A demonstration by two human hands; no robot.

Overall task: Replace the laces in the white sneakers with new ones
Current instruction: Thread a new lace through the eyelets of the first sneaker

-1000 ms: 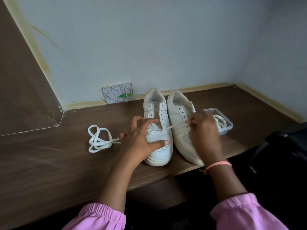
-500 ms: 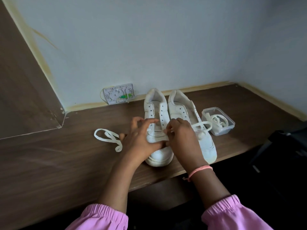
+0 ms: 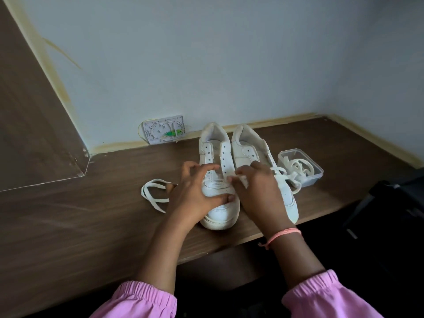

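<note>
Counter [image 3: 91, 226]: your wooden counter carries everything; the shoes stand side by side toward its right half, heels near the back edge at the wall, toes at the front edge.
Left sneaker [image 3: 220, 210]: this is the one you are working on. Its upper eyelets are bare, and its toe sits right at the front edge.
Right sneaker [image 3: 250, 148]: it touches the first shoe on its right side, with a loose lace draped across its middle. Its toe looks to overhang the front edge a little.
Left hand [image 3: 195, 193]: your grip here is curled over the toe box, thumb pressed on the vamp, fingers arched above the lowest eyelets, steadying the shoe.
Right hand [image 3: 259, 191]: this grip pinches the lace end [image 3: 241, 179] at the lowest eyelets, fingertips tight together.
Container [image 3: 306, 167]: a clear tub beside the right shoe, toward the right end, holding coiled white laces.
Loose lace [image 3: 153, 193]: it lies on the counter left of your left hand; whether it joins the lace you are threading is hidden by your hand.
Wall plate [image 3: 164, 129]: it is at the back edge, well apart from the work.
Risk: pull the lace hard and the shoe may slide off the front edge, since both toes sit so close to it. The draped lace could snag your wrist and drag the right sneaker. A twisted flat lace would jam in the eyelet.
</note>
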